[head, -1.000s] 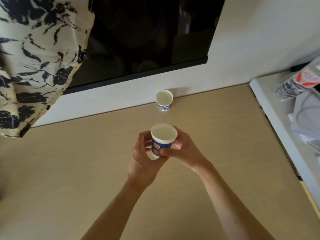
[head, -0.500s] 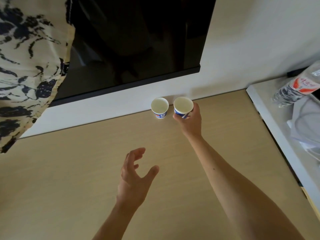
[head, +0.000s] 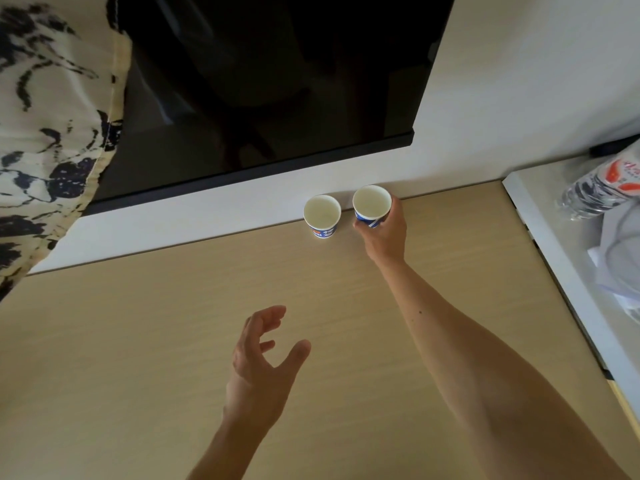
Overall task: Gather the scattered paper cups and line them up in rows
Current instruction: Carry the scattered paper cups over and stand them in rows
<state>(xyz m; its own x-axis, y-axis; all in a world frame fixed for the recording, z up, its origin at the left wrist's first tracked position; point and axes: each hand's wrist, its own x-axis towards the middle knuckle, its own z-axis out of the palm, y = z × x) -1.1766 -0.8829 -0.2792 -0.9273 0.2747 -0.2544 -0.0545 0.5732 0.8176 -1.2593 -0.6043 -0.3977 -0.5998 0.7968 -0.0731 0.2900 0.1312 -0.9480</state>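
Nearest: left hand (head: 258,372), fingers spread and loosely bent, holding nothing, above the tan table (head: 138,341); further out, right hand (head: 382,233) at full reach, fingers curled round the blue-printed paper cup (head: 371,206); just beside it on the left, apart by a narrow gap, second paper cup (head: 322,216), upright at the table's far edge against the white wall; beyond, dark screen (head: 277,81); off right, a plastic bottle (head: 599,188) lying on a white counter (head: 540,237).

To finish well: seat the base flat, level with the neighbour, keeping that same small gap; loosen the fingers outward and draw back to the right without nudging either rim; impossible to tell whether the base already touches.

Against a second ago: no longer gripped by both hands at mid-table, now carried to the wall by the right alone; against half a second ago, hardly any change.
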